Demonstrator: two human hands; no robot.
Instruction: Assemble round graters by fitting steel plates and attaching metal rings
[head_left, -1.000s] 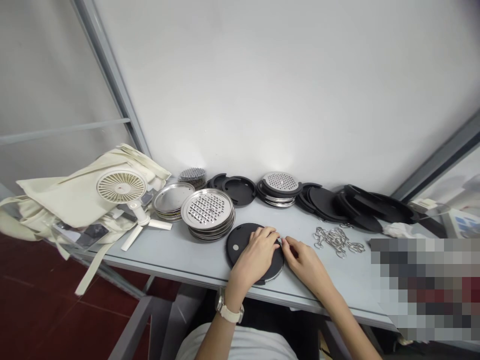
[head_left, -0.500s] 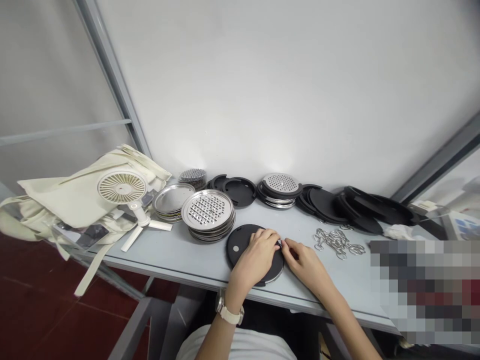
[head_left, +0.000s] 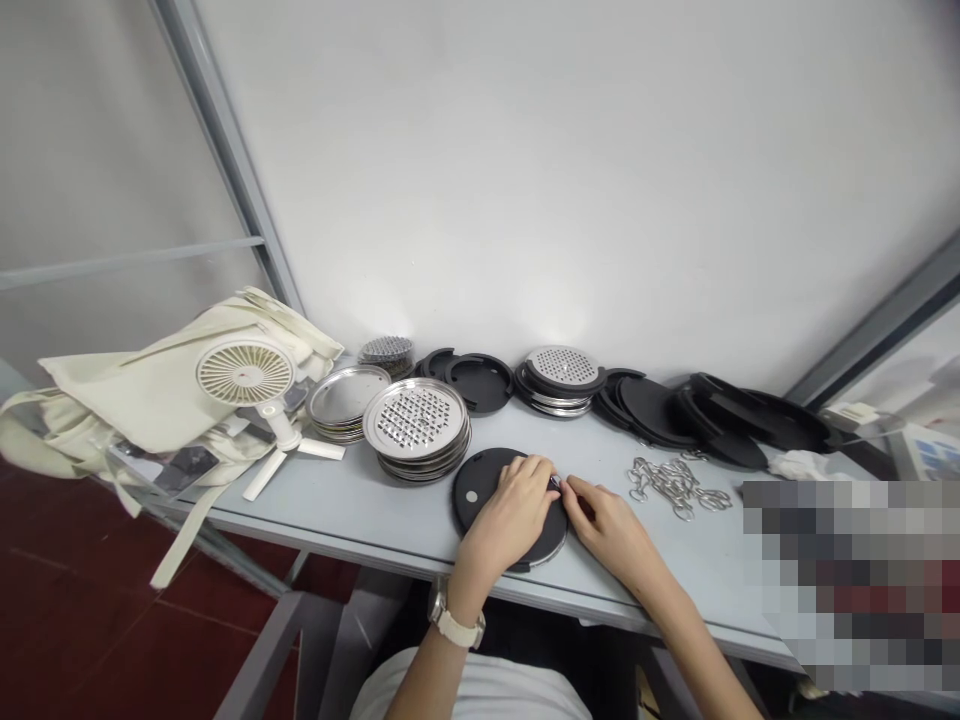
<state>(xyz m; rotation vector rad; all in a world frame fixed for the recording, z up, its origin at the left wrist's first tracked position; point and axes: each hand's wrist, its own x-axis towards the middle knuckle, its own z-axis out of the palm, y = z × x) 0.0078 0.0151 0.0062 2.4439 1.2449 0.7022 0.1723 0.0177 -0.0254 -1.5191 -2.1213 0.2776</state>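
Observation:
A round black disc (head_left: 480,482) with a metal rim beneath it lies on the grey table (head_left: 360,505) in front of me. My left hand (head_left: 511,515) rests on top of the disc, fingers curled down at its right edge. My right hand (head_left: 609,528) sits just right of it, fingertips pinched together against the disc's edge next to my left fingertips. Whatever small part they pinch is too small to make out. A watch with a pale strap is on my left wrist.
A stack of perforated metal plates (head_left: 416,428) and plain metal plates (head_left: 342,398) stand left of the disc. Black rings and discs (head_left: 675,408) line the wall. Loose metal clips (head_left: 675,483) lie to the right. A small fan (head_left: 247,375) and cloth bag (head_left: 142,400) sit far left.
Almost nothing has moved. Both hands stay at the disc's right edge, the fingertips shifting only slightly.

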